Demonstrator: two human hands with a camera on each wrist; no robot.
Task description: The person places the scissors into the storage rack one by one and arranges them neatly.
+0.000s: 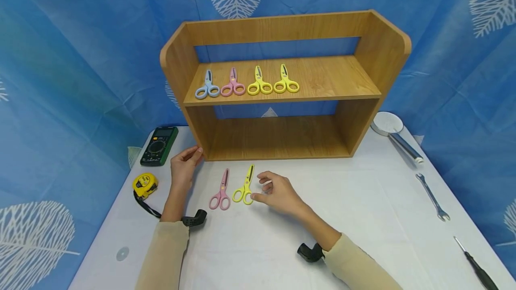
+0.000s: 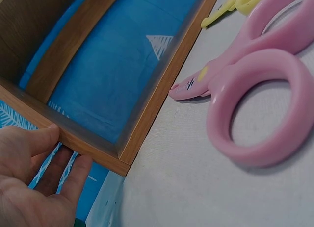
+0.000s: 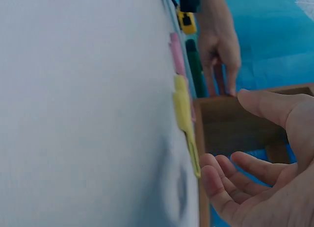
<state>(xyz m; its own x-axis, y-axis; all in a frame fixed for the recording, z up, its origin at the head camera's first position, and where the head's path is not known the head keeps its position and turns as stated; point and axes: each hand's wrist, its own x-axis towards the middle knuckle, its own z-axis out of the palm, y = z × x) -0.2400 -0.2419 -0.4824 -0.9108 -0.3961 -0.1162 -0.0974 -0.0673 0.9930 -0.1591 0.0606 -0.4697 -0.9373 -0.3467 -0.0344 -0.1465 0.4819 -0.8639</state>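
My left hand [image 1: 183,170] is at the lower left corner of a wooden shelf [image 1: 328,77]. In the left wrist view its thumb and fairly straight fingers touch the edge of the side panel. On the white table before the shelf lie pink scissors [image 1: 224,181] and, to their right, yellow scissors [image 1: 248,179], blades toward the shelf. Just right of the yellow pair hovers my right hand [image 1: 281,193], fingers loosely bent and holding nothing. The right wrist view shows a gap between thumb and fingers. Across the shelf's upper board stand blue scissors [image 1: 208,85], pink scissors [image 1: 233,85] and two yellow pairs.
Left of the shelf lie a multimeter [image 1: 159,146] and a yellow tape measure [image 1: 144,185]. At the table's right side are a magnifying glass [image 1: 403,140], a wrench [image 1: 433,198] and a screwdriver [image 1: 475,266]. A blue patterned cloth [image 1: 80,79] hangs behind.
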